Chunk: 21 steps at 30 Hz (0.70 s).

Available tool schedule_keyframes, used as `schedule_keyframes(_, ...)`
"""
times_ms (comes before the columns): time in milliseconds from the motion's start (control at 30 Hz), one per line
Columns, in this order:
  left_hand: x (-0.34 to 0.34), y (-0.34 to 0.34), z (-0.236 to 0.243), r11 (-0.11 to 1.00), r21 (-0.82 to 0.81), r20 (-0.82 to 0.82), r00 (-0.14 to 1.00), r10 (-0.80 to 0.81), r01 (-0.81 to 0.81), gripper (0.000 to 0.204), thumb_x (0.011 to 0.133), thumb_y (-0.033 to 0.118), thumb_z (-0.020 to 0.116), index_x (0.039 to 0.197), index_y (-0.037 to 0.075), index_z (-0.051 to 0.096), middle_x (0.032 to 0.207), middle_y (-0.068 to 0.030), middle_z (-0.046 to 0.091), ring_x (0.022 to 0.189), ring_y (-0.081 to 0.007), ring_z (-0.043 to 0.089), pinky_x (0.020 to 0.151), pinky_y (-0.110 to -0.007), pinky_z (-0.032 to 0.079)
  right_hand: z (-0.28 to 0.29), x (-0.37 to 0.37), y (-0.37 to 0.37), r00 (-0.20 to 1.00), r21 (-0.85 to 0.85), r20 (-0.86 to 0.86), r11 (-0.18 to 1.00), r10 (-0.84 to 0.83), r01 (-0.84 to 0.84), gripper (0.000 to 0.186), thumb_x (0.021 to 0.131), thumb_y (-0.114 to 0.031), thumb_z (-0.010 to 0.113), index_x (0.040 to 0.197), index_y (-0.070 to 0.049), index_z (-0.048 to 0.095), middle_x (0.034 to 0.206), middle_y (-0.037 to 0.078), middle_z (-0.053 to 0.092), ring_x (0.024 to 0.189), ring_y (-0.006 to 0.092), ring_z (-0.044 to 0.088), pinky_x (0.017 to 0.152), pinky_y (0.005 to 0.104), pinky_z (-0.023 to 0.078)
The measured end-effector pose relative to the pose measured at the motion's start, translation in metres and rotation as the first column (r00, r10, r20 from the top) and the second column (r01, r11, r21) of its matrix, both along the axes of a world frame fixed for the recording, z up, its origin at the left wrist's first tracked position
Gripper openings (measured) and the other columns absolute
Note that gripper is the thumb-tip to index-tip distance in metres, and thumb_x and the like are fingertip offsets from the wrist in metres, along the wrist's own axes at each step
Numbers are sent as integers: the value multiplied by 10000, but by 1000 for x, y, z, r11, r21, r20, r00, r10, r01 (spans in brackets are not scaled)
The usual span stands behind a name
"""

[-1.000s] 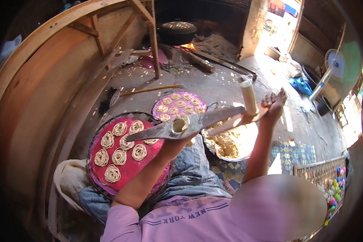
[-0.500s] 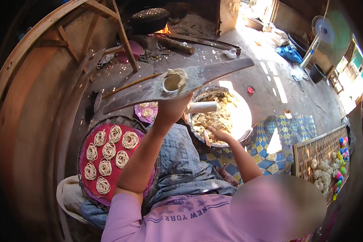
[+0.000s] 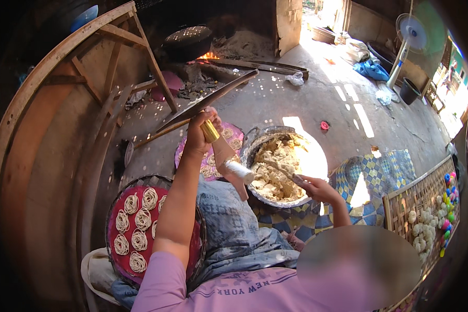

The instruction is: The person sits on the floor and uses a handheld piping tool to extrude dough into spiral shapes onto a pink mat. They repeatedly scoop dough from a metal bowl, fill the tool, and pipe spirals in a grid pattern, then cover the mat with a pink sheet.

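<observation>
My left hand (image 3: 203, 130) is closed around a long wooden board (image 3: 208, 100) with a brass-coloured tube (image 3: 209, 131) set through it. The board is tilted above a pink tray. Below it, beside my knee, is another wooden piece with a whitish cylinder (image 3: 239, 171); what supports it is unclear. My right hand (image 3: 319, 189) grips a paddle-like tool (image 3: 283, 167), its far end in the pale dough (image 3: 276, 186) filling a metal basin (image 3: 248, 151). Left of my lap, coiled noodle nests (image 3: 139, 239) sit on a red-lined round tray (image 3: 184, 262), partly hidden by my left arm.
More nests lie on the pink tray (image 3: 181, 156) beyond my knee. A woven bamboo rack (image 3: 392, 213) with pale lumps and coloured pieces stands right, past a patterned mat (image 3: 395, 171). A fire (image 3: 208, 56) burns under a dark pot (image 3: 188, 42). A wooden frame (image 3: 145, 41) rises at left.
My left hand has turned the board, exposing the brass tube's underside and bringing it left. My right hand has drawn back right with the tool across the dough.
</observation>
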<state>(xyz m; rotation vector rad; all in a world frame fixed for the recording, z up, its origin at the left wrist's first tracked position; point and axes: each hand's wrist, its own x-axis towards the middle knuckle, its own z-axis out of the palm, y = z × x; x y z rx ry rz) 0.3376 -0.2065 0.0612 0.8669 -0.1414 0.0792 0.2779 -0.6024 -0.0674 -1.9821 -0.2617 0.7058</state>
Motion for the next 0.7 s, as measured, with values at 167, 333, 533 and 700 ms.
schedule_keyframes(167,21,-27,2,895,-79,54,899,-435,439,150,826,192,610,792,124,482,693,18,392,587,-104,392,490,-248,331,82,-18,-1,984,112,163,990,71,-90,419,983,-135,520,1401,-158,500,656,-18,508,576,56,448,534,234,406)
schedule_keyframes(333,31,-45,-9,772,-207,138,799,-585,601,138,851,200,585,811,104,493,717,-1,413,598,-118,391,492,-261,322,105,-20,15,833,-119,516,980,198,-159,537,870,-2,571,1363,-210,538,845,98,682,630,130,533,655,309,492)
schedule_keyframes(533,26,-13,-6,901,-184,103,919,-380,393,143,852,211,593,822,117,491,756,-12,447,692,-158,470,603,-312,431,109,-29,11,889,-147,396,972,230,-186,448,906,-119,565,1337,-241,552,1131,104,679,945,265,676,826,381,515)
schedule_keyframes(700,20,7,29,969,222,184,981,64,-105,138,839,118,644,954,108,569,836,-52,576,792,-184,601,724,-345,515,58,-14,8,971,-427,123,894,206,-136,425,928,-137,518,1328,-273,561,1176,103,662,988,271,657,857,366,506)
